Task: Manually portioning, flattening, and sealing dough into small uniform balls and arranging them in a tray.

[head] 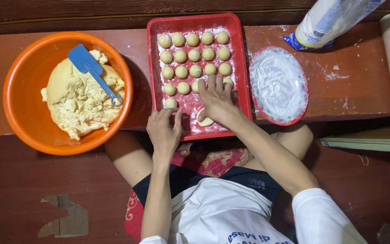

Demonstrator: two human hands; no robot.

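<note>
The right hand [216,100] lies flat and released over a flattened dough piece [204,120] in the red tray [242,68] on the desk. The left hand [164,131], its grip loose, touches the tray's near edge beside a dough ball [171,103].

White short-sleeve tee with blue print on the chest, dark navy shorts, bare forearms. Left hand [164,132] and right hand [216,101] ungloved, no rings visible.
</note>
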